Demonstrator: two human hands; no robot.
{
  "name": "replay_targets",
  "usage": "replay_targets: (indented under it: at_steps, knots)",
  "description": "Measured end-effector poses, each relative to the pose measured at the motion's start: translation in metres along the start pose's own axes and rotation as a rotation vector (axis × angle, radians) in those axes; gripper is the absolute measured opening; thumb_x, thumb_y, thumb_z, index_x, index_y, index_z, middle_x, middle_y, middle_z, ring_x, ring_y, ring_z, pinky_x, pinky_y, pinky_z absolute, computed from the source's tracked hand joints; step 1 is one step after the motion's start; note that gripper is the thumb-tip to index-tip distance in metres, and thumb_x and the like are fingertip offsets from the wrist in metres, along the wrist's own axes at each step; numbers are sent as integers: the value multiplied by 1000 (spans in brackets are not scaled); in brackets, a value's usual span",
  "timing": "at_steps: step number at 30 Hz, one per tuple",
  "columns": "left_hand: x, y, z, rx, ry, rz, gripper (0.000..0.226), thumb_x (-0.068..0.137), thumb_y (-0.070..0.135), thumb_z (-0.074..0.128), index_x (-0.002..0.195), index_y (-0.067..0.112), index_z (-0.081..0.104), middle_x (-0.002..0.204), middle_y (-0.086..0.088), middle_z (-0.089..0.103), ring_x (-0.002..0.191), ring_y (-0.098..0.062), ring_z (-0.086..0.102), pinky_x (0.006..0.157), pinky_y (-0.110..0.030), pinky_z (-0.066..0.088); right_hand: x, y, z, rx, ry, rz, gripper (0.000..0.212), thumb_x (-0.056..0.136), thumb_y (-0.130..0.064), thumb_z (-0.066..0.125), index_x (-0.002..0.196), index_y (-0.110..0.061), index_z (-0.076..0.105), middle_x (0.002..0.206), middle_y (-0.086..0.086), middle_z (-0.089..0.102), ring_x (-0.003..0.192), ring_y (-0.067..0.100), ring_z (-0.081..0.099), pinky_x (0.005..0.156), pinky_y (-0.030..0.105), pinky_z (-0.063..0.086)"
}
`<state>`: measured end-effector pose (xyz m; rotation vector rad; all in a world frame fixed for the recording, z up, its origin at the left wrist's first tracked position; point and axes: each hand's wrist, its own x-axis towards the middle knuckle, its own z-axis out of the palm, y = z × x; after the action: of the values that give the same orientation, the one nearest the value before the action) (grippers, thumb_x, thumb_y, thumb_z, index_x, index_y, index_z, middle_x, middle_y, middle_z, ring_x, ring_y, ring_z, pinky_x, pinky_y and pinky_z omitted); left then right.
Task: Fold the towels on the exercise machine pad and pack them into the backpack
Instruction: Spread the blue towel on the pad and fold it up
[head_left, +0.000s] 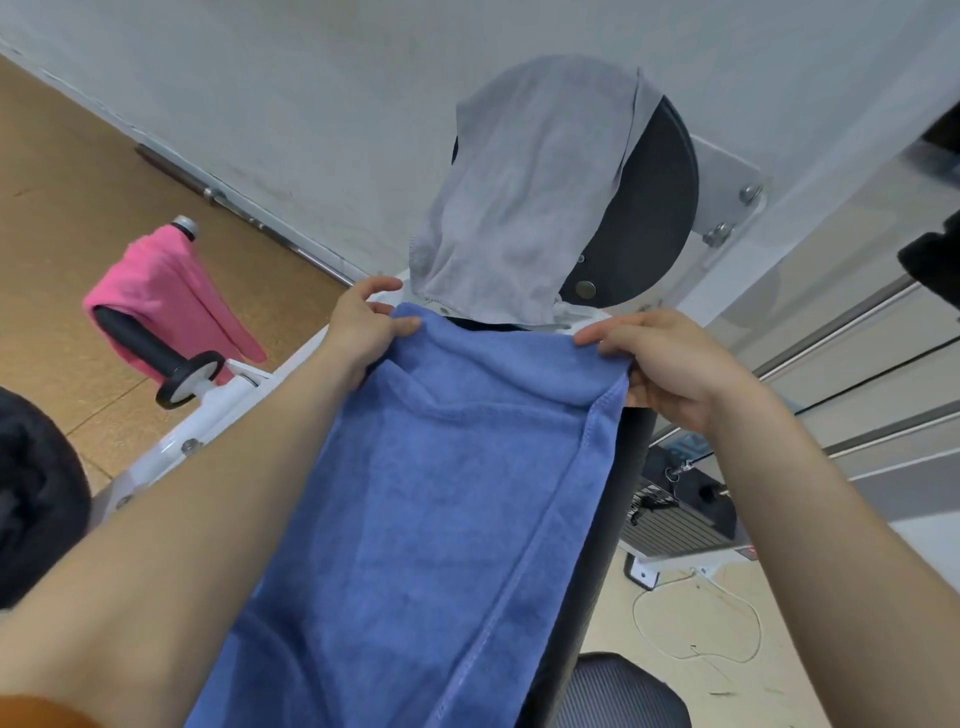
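A blue towel (447, 499) lies lengthwise over the long black pad (618, 493) of the exercise machine, covering most of it. My left hand (363, 327) pinches the towel's far left corner. My right hand (670, 364) grips the far right corner, thumb on top. A grey towel (524, 192) hangs over the round black pad (654, 208) just beyond my hands. A pink towel (166, 296) is draped over a black handle (140, 348) at the left. No backpack can be told for sure.
The white machine frame (208, 415) runs under the pad. A dark bulky shape (36, 499) sits at the left edge. A weight stack (680, 509) and a thin cord (696, 623) lie at the right. Part of a mesh chair (623, 691) shows below.
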<state>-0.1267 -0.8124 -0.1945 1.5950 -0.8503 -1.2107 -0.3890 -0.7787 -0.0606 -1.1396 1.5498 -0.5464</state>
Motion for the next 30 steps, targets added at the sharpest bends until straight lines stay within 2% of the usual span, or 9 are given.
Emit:
replay_targets:
  at_steps: [4, 9, 11, 15, 18, 20, 24, 27, 30]
  knots:
    - [-3, -7, -3, -26, 98, -64, 58, 81, 14, 77, 131, 23, 50, 114, -5, 54, 99, -21, 59, 80, -30, 49, 9, 8, 1, 251, 84, -27, 8, 82, -3, 65, 79, -3, 73, 81, 13, 70, 66, 20, 66, 63, 29, 57]
    - [-33, -3, -17, 245, 97, -48, 34, 85, 35, 69, 113, 19, 57, 94, -2, 57, 73, -13, 54, 63, -27, 43, 20, 16, -5, 578, 218, -144, 5, 77, 0, 68, 81, 2, 71, 86, 17, 67, 78, 22, 65, 79, 31, 55]
    - [-54, -4, -25, 417, -19, -55, 33, 85, 41, 68, 107, 19, 58, 95, 0, 59, 80, -14, 57, 68, -29, 45, 28, 24, -6, 390, 361, -233, 7, 78, -3, 67, 79, -6, 74, 88, 12, 70, 81, 18, 64, 81, 29, 53]
    - [-83, -21, -48, 775, -149, -57, 56, 82, 51, 69, 123, 16, 53, 116, -2, 58, 106, -22, 56, 89, -33, 44, 35, 35, -4, -423, 498, -364, 30, 79, -3, 57, 100, -16, 74, 103, 5, 73, 97, 20, 65, 89, 32, 51]
    - [-97, -22, -60, 779, -166, -116, 49, 82, 52, 70, 112, 15, 57, 106, 0, 60, 99, -21, 57, 84, -34, 45, 29, 34, -2, -898, 499, -429, 42, 81, -6, 54, 119, -19, 67, 124, 8, 62, 119, 34, 49, 98, 40, 41]
    - [-104, -21, -67, 811, -191, -107, 34, 84, 46, 70, 93, 15, 61, 89, 0, 62, 84, -18, 58, 72, -31, 44, 18, 30, 2, -1000, 498, -533, 44, 81, -10, 56, 122, -24, 64, 129, 6, 55, 123, 34, 39, 97, 49, 39]
    - [-118, -26, -81, 812, -151, -71, 34, 89, 35, 67, 65, 17, 50, 63, 3, 51, 66, -18, 50, 58, -30, 34, -22, 21, 18, -1097, 41, -714, 28, 82, -42, 51, 103, -35, 69, 102, -7, 62, 103, 20, 52, 87, 45, 44]
    - [-130, -26, -92, 729, -242, -134, 36, 88, 33, 68, 62, 17, 49, 53, 11, 48, 56, -10, 46, 54, -24, 33, -45, 19, 21, -1137, -324, -593, 31, 81, -61, 58, 97, -37, 68, 92, -13, 59, 91, 3, 51, 90, 37, 41]
    - [-130, -22, -108, 732, -240, -193, 23, 85, 33, 73, 80, 12, 65, 76, 1, 65, 72, -16, 59, 62, -28, 41, -55, 17, 14, -1117, -501, -497, 35, 74, -52, 74, 106, -39, 67, 93, -16, 55, 89, 0, 51, 87, 24, 39]
